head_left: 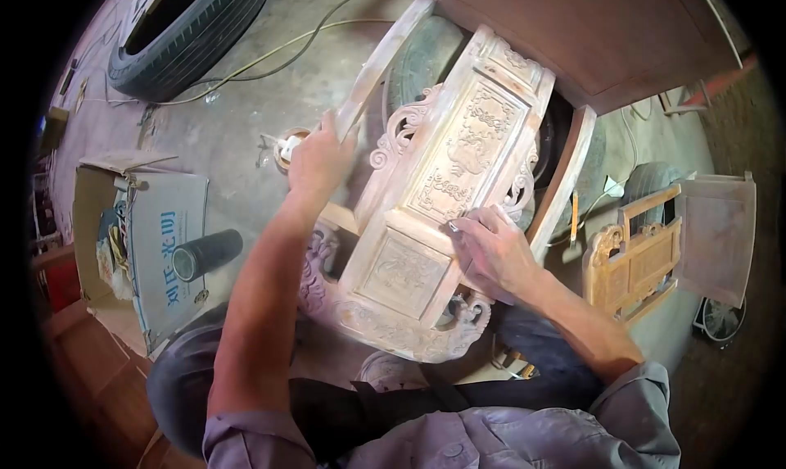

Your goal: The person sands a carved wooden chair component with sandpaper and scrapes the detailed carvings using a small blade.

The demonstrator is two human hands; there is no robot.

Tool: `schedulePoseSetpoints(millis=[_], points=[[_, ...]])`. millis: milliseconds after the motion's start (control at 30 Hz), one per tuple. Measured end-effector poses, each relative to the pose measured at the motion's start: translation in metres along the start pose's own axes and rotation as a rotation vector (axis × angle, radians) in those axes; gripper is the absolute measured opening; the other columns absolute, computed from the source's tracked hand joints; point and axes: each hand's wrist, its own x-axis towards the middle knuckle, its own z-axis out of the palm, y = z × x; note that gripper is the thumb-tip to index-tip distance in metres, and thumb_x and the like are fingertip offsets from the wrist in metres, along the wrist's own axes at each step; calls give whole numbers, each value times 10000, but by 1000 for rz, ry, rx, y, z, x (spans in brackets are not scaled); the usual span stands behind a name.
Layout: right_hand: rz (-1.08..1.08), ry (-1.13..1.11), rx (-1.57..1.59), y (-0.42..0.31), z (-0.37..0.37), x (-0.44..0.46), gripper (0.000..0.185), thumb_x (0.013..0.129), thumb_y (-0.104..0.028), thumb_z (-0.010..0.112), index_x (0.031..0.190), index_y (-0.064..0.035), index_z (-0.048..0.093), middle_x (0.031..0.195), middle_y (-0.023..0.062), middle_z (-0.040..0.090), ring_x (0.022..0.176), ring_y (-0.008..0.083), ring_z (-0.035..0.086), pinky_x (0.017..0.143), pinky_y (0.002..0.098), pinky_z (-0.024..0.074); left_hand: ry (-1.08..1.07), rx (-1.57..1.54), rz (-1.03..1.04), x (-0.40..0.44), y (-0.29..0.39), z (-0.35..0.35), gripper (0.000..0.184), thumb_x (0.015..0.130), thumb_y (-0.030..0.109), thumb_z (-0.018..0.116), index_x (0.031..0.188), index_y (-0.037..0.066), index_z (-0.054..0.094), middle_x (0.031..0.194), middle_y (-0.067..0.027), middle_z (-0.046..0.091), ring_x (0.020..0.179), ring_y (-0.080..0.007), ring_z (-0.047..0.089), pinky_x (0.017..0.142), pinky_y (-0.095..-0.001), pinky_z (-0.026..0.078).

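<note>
A carved wooden chair in pale, unfinished wood lies tilted before me. Its backrest has relief panels and pierced scrollwork along the sides. My left hand is closed around the lower end of a long wooden rail at the chair's left. My right hand rests against the backrest's right edge, below the large relief panel. Its fingers are pinched together, and a small dark tip shows at them; what it belongs to is hidden. The chair's broad brown board rises at the top right.
At left stand an open cardboard box and a dark cylinder. A tyre lies at the upper left, with cables across the floor. Another wooden chair is at right. A brush lies near it.
</note>
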Motion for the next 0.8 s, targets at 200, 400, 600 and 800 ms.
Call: schedulePoseSetpoints(millis=[200, 400, 600, 800], points=[[32, -4, -74, -11, 0, 1, 211, 879, -53, 705, 1085, -49, 661, 999, 111, 636, 906, 318, 674, 687, 414, 589, -81, -36, -37, 1, -2, -1, 586, 1027, 499, 564, 1380, 34, 513, 979, -324, 725, 944, -496, 714, 821, -586, 557], [35, 57, -45, -11, 25, 18, 304, 827, -56, 730, 1124, -68, 667, 1070, 94, 659, 965, 317, 679, 765, 408, 589, -85, -6, -39, 0, 1, -3, 554, 1038, 481, 558, 1346, 22, 520, 965, -316, 727, 920, -501, 714, 799, -570, 567], [72, 76, -50, -17, 26, 17, 313, 803, -34, 740, 1107, -73, 674, 1050, 92, 660, 958, 323, 668, 774, 416, 589, -78, 31, -19, 2, -2, 3, 584, 1041, 463, 534, 1406, 12, 467, 1014, -290, 735, 918, -469, 734, 822, -549, 583], [64, 124, -35, -20, 40, 30, 232, 839, -37, 738, 1064, -64, 690, 1012, 106, 662, 941, 324, 674, 743, 421, 588, -96, 39, -11, -1, -2, 1, 600, 1037, 453, 555, 1412, -8, 472, 1003, -289, 735, 899, -459, 739, 792, -541, 590]])
